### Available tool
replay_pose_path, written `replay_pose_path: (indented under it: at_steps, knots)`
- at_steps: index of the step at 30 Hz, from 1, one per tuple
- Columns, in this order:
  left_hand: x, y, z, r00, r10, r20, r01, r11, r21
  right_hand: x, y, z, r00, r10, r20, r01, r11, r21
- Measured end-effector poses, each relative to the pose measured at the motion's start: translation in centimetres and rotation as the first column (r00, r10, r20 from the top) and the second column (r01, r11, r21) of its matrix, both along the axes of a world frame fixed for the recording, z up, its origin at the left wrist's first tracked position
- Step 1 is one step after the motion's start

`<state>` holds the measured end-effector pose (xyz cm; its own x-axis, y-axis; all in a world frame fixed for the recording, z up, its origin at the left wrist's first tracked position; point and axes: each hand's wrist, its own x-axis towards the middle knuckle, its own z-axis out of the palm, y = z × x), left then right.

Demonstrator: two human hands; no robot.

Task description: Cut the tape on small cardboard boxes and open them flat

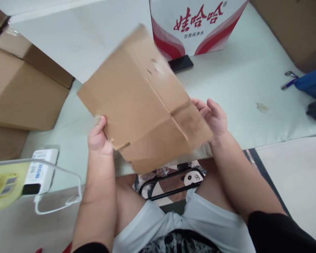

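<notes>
I hold a flattened brown cardboard piece [144,102] tilted up over the pale table [252,88]. It is creased and blurred by motion at its top. My left hand [98,137] grips its lower left edge, thumb on top. At the cardboard's right edge is my right hand [213,117], its fingers curled behind the board. My knees and white shorts show below.
A white and red printed carton [197,24] stands at the back, with a black phone [181,63] before it. Brown boxes [18,91] stack at the left. A white power bank with cable [40,172] lies at lower left. A blue object [312,84] and pen [289,82] sit at right.
</notes>
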<state>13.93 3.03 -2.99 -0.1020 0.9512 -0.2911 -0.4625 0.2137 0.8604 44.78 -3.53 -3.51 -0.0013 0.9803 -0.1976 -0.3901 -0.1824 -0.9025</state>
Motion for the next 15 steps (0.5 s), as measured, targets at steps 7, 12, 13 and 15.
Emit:
replay_pose_path:
  at_steps: [7,12,13,15]
  knots:
    - [2.0,0.6,-1.1,0.994,0.066,0.083,-0.065,0.998,-0.017,-1.6,-0.4,-1.1,0.994,0.106,-0.010,-0.105,0.994,0.030]
    - [3.1,0.6,-1.3,0.999,-0.005,0.049,0.010,0.996,-0.089,-2.8,-1.4,-0.7,0.960,-0.091,0.264,0.112,0.992,-0.064]
    - [3.0,0.7,-1.1,0.999,0.006,0.033,-0.001,0.991,-0.137,-2.7,-1.6,0.0,0.946,-0.157,0.282,0.177,0.983,-0.049]
    - [2.7,0.9,-0.7,0.999,0.030,0.023,-0.024,0.978,-0.209,-1.8,-2.3,1.7,0.904,-0.288,0.315,0.301,0.954,0.009]
